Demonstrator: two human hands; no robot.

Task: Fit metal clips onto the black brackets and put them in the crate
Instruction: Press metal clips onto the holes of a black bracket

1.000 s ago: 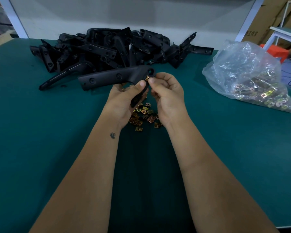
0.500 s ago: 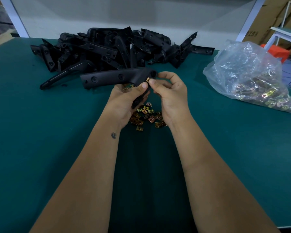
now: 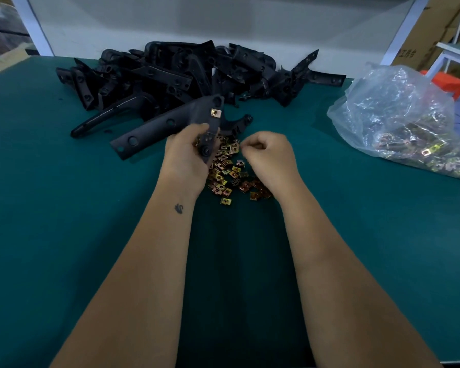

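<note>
My left hand [image 3: 189,152] grips a long black bracket [image 3: 168,123] by its lower arm and holds it tilted above the table. A gold metal clip [image 3: 215,112] sits fitted on the bracket's upper corner. Loose metal clips [image 3: 229,176] lie in a heap on the green table [image 3: 64,208] between my wrists. My right hand [image 3: 267,152] hovers over the heap's right side with its fingers curled and their tips drawn together. No clip shows between those fingertips. A big pile of black brackets [image 3: 186,73] lies at the back. No crate is in view.
A clear plastic bag [image 3: 398,120] holding more clips lies at the right of the table. A white wall panel stands behind the bracket pile. Cardboard boxes and an orange stool [image 3: 449,82] are beyond the table's right corner.
My right hand left the bracket's corner and dropped onto the clip heap. My left hand tilted the bracket, so the fitted clip now faces me.
</note>
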